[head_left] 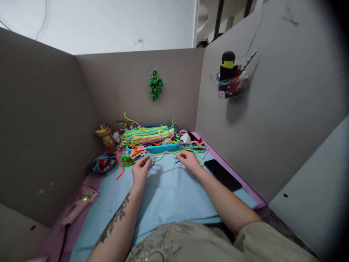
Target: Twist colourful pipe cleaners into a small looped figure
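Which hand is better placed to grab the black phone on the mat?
Probably the right hand: the black phone lies just beside its wrist, while the left hand is farther away, pinching the pipe cleaner.

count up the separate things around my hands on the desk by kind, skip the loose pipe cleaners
Hands: 2, left hand and right hand
Blue tray: 1
Black phone: 1
Pink glue gun: 1
Dark bowl: 1
Yellow figurine: 1
Total: 7

Blue mat (169,203) carries phone (223,174), tray (152,147), bowl (103,163).
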{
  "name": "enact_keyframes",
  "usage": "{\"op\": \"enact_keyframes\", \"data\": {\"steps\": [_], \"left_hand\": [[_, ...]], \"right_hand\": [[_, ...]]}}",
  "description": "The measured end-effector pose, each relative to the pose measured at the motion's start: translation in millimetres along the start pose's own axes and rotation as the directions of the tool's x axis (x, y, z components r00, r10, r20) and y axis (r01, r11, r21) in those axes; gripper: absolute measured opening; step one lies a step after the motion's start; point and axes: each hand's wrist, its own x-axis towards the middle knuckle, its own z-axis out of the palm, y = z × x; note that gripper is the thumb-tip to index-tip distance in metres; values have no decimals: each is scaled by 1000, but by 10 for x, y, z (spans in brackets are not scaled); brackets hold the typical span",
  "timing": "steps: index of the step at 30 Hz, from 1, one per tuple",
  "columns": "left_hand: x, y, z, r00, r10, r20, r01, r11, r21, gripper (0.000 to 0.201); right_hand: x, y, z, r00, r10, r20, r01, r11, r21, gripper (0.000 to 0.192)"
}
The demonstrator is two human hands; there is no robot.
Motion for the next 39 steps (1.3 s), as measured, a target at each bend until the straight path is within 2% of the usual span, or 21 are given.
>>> {"op": "enact_keyframes", "data": {"steps": [4, 7, 12, 16, 20, 25, 28, 33, 36, 39], "left_hand": [[-31, -11, 36, 998, -16, 64, 16, 1000, 9, 43], [-50, -29, 68, 994, -23, 103, 22, 1000, 12, 42], [-77, -69, 111, 982, -59, 179, 50, 997, 54, 39], [-86, -76, 127, 979, -71, 189, 62, 997, 53, 37], [-105, -43, 141, 976, -99, 193, 98, 995, 15, 38], [-140, 22, 158, 972, -120, 204, 135, 989, -65, 37], [-144, 50, 160, 973, -130, 193, 151, 984, -98, 37], [-143, 68, 157, 975, -108, 196, 135, 982, -131, 35], [-150, 56, 151, 974, -64, 217, 96, 986, -137, 32], [-160, 28, 147, 973, -20, 232, 52, 990, -130, 30]], "right_hand": [[-33, -96, 28, 997, 25, -68, -5, 959, 282, 27], [-89, -209, 33, 993, -6, -114, 49, 923, 382, 27], [-170, -378, 43, 977, -129, -168, 172, 948, 267, 23], [-177, -471, 78, 957, -230, -178, 261, 949, 177, 21], [-168, -577, 75, 939, -242, -246, 291, 937, 191, 22], [-170, -730, 75, 931, -259, -256, 327, 906, 271, 20], [-158, -760, 129, 948, -189, -258, 281, 876, 392, 19], [-74, -655, 197, 962, 26, -271, 154, 771, 618, 21], [14, -540, 185, 940, 216, -263, 69, 637, 768, 24], [92, -421, 177, 912, 393, -120, -85, 467, 880, 27]]}}
